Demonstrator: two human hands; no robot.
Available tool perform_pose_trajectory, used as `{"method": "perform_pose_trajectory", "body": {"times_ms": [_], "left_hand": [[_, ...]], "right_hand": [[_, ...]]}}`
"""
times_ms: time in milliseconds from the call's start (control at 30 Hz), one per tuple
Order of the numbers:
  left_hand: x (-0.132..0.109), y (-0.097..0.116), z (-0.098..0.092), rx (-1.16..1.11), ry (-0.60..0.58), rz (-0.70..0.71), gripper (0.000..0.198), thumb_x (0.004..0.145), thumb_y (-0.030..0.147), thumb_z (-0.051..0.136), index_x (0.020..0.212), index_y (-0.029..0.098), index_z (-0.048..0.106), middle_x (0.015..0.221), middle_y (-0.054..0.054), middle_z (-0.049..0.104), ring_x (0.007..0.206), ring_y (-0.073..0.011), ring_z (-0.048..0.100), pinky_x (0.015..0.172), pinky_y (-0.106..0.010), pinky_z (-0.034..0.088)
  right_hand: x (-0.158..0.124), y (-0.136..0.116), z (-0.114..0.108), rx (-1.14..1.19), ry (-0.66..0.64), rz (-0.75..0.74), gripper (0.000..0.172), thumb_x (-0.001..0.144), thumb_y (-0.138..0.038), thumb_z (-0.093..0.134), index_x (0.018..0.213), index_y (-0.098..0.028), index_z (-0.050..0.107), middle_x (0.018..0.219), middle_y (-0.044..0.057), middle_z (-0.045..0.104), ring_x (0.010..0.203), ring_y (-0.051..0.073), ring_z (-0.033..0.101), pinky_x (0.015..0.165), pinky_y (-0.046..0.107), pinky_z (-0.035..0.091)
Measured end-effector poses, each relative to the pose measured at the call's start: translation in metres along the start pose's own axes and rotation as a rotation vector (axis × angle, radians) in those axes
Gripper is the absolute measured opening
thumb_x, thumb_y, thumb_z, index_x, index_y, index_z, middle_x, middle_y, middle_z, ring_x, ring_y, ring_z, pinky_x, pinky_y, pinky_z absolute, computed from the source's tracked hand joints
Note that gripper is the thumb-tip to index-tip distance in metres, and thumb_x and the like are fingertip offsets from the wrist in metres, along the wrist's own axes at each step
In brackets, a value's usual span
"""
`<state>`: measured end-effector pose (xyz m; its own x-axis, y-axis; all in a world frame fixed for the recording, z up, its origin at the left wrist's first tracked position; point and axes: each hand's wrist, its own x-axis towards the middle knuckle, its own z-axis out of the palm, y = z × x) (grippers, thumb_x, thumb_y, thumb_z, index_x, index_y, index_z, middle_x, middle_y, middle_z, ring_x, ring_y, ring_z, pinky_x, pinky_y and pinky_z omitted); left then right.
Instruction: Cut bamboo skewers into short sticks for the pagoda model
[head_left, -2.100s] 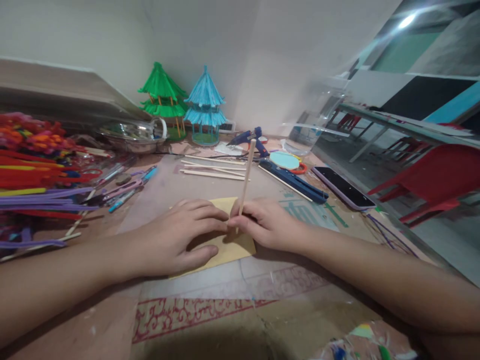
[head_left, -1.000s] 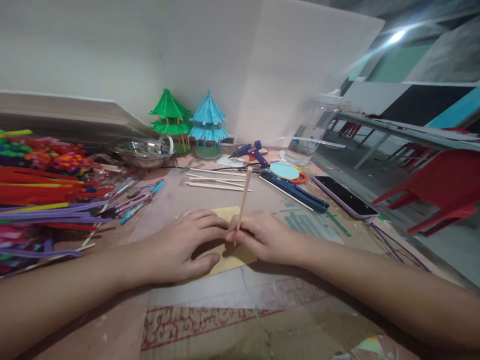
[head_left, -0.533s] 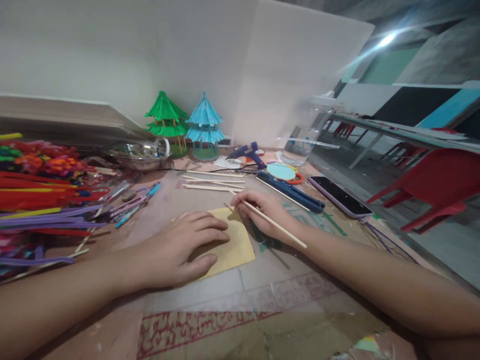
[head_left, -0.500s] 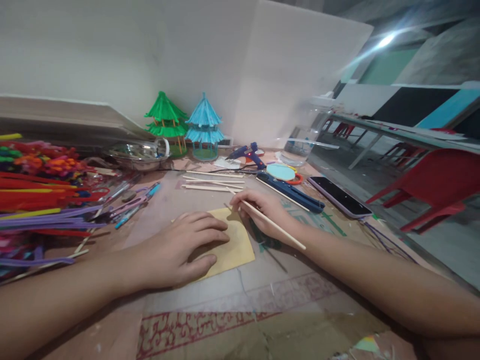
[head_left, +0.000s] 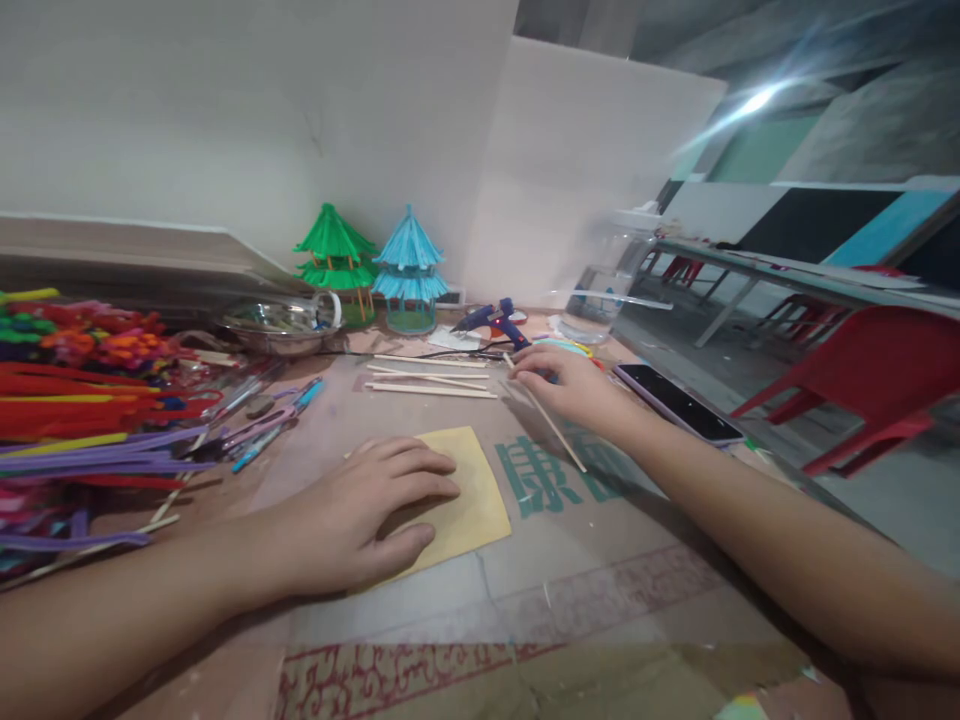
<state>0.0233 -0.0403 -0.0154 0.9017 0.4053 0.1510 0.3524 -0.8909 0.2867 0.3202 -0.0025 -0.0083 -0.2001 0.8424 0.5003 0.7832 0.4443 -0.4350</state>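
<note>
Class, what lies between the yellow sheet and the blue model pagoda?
Beyond the yellow sheet lie several loose pale sticks, then a thin dark cord nearer the blue model pagoda; the head view shows this.

Pinkish-brown tabletop [head_left: 244,672]. Bears a translucent sheet [head_left: 420,615] mid-area, with green characters [head_left: 541,483] and red scrollwork [head_left: 390,668] showing there. On that sheet: yellow paper [head_left: 478,498], lying flat. Farther back, holds pale sticks [head_left: 431,391], nearly side by side. At left: heaped fuzzy stems [head_left: 60,378], pens [head_left: 248,460]. Along the rear: clear bowl [head_left: 279,340], green pagoda model [head_left: 330,240], blue pagoda model [head_left: 409,245], glue gun [head_left: 480,319]. At right: phone [head_left: 679,403], screen up.
</note>
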Motion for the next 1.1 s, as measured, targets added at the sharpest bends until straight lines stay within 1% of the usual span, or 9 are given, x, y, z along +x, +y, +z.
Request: {"method": "perform_pose_trajectory", "body": {"times_ms": [100, 200, 267, 333, 500, 600, 767, 967, 1100], "left_hand": [[0.0, 0.0, 0.0, -0.001, 0.003, -0.002, 0.034, 0.092, 0.032, 0.051, 0.123, 0.024, 0.062, 0.135, -0.007, 0.06, 0.127, -0.0265, 0.051, 0.109, -0.047, 0.038], [0.001, 0.001, 0.0, 0.008, 0.004, -0.005, 0.034, 0.092, 0.032, 0.05, 0.123, 0.024, 0.062, 0.135, -0.008, 0.06, 0.127, -0.0264, 0.051, 0.109, -0.047, 0.038], [0.001, 0.001, -0.001, 0.012, 0.0, -0.002, 0.034, 0.092, 0.032, 0.05, 0.123, 0.024, 0.062, 0.135, -0.008, 0.06, 0.127, -0.0265, 0.05, 0.109, -0.048, 0.038], [0.001, 0.001, -0.001, 0.015, -0.01, 0.0, 0.034, 0.092, 0.032, 0.05, 0.123, 0.023, 0.062, 0.135, -0.008, 0.06, 0.128, -0.0268, 0.05, 0.109, -0.048, 0.038], [0.002, 0.0, 0.0, 0.024, -0.016, -0.003, 0.035, 0.093, 0.033, 0.049, 0.125, 0.023, 0.061, 0.136, -0.008, 0.058, 0.128, -0.0269, 0.049, 0.11, -0.049, 0.037], [0.002, 0.001, 0.0, 0.022, -0.008, -0.001, 0.035, 0.093, 0.032, 0.05, 0.124, 0.024, 0.061, 0.136, -0.008, 0.059, 0.127, -0.0267, 0.05, 0.109, -0.049, 0.037], [0.001, 0.001, -0.001, 0.003, 0.011, 0.006, 0.034, 0.092, 0.031, 0.051, 0.122, 0.023, 0.062, 0.134, -0.008, 0.061, 0.126, -0.0269, 0.052, 0.109, -0.047, 0.038], [0.0, 0.004, -0.003, -0.004, 0.005, -0.01, 0.034, 0.091, 0.029, 0.052, 0.122, 0.022, 0.062, 0.133, -0.009, 0.061, 0.125, -0.0277, 0.052, 0.108, -0.049, 0.04], [-0.001, 0.008, -0.007, 0.003, -0.011, -0.025, 0.035, 0.09, 0.028, 0.052, 0.123, 0.021, 0.062, 0.134, -0.01, 0.06, 0.126, -0.0277, 0.052, 0.108, -0.049, 0.04]], "right_hand": [[-0.002, 0.004, 0.009, -0.137, 0.004, -0.106, 0.017, 0.089, -0.023, 0.058, 0.095, -0.018, 0.073, 0.105, 0.011, 0.068, 0.102, 0.024, 0.062, 0.094, 0.042, 0.047], [-0.009, -0.003, 0.022, -0.225, -0.069, -0.21, 0.027, 0.09, -0.022, 0.058, 0.114, -0.017, 0.07, 0.109, 0.014, 0.066, 0.101, 0.026, 0.06, 0.09, 0.042, 0.049], [-0.013, -0.007, 0.028, -0.277, -0.111, -0.265, 0.031, 0.09, -0.022, 0.059, 0.12, -0.016, 0.067, 0.111, 0.015, 0.063, 0.102, 0.027, 0.058, 0.089, 0.043, 0.048], [-0.015, -0.01, 0.032, -0.296, -0.13, -0.277, 0.028, 0.091, -0.02, 0.058, 0.117, -0.017, 0.068, 0.109, 0.015, 0.063, 0.099, 0.027, 0.057, 0.087, 0.042, 0.047], [-0.017, -0.009, 0.033, -0.236, -0.109, -0.278, 0.013, 0.092, -0.019, 0.057, 0.092, -0.016, 0.07, 0.094, 0.011, 0.064, 0.091, 0.024, 0.054, 0.083, 0.038, 0.045], [-0.017, -0.009, 0.034, -0.212, -0.1, -0.232, 0.009, 0.09, -0.018, 0.061, 0.097, -0.017, 0.067, 0.088, 0.008, 0.064, 0.091, 0.023, 0.055, 0.082, 0.037, 0.045], [-0.016, -0.011, 0.034, -0.257, -0.132, -0.197, 0.017, 0.091, -0.018, 0.058, 0.105, -0.014, 0.067, 0.098, 0.013, 0.063, 0.095, 0.024, 0.055, 0.085, 0.039, 0.046], [-0.015, -0.014, 0.034, -0.201, -0.119, -0.221, 0.008, 0.091, -0.016, 0.057, 0.093, -0.016, 0.065, 0.096, 0.01, 0.063, 0.092, 0.022, 0.057, 0.085, 0.037, 0.047], [-0.015, -0.014, 0.037, -0.173, -0.102, -0.225, 0.01, 0.089, -0.012, 0.059, 0.097, -0.014, 0.065, 0.092, 0.01, 0.066, 0.09, 0.022, 0.059, 0.083, 0.036, 0.049]]}}
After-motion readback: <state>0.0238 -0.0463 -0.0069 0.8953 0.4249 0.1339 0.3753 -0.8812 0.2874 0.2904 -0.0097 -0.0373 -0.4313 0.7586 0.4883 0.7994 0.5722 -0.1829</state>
